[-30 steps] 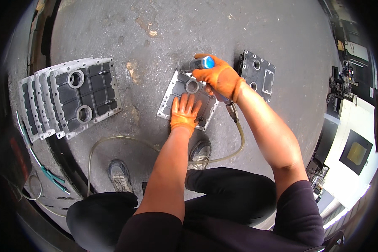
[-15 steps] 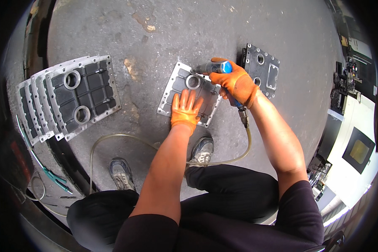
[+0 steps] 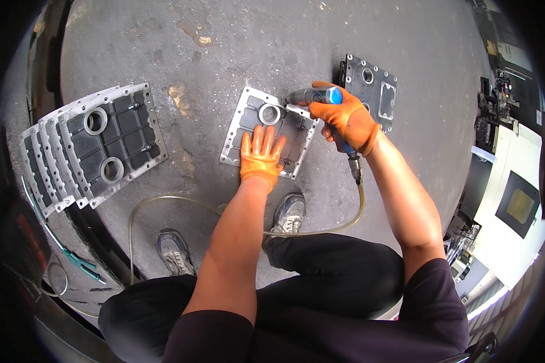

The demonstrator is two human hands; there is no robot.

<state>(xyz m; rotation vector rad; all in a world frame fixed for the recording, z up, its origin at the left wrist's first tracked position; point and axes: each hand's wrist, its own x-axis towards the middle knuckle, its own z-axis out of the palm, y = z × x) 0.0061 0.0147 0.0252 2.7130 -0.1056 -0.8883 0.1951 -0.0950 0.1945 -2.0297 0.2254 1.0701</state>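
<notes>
My left hand (image 3: 261, 158), in an orange glove, lies flat with fingers spread on a grey metal cover plate (image 3: 238, 124) on the floor. The plate has a bright rim with holes, a ribbed dark middle and a raised ring near its far edge. My right hand (image 3: 352, 125), gloved the same, is wrapped round the grip of a pistol-shaped air drill (image 3: 309, 95) with a blue back end. Its nose points left, over the plate's far rim; the bit is too small to make out. A clear yellowish hose (image 3: 361, 202) runs from the drill's handle.
Several similar cover plates (image 3: 116, 136) lie overlapped at the left. Dark plates (image 3: 375, 91) are stacked beyond my right hand. A green-handled air gun (image 3: 82, 261) lies at the lower left. The hose loops past my shoes (image 3: 289, 212). A white machine (image 3: 508, 199) stands at the right.
The drill in my right hand has moved right along the plate's far rim. My left hand stays flat on the plate. The whole view has shifted slightly.
</notes>
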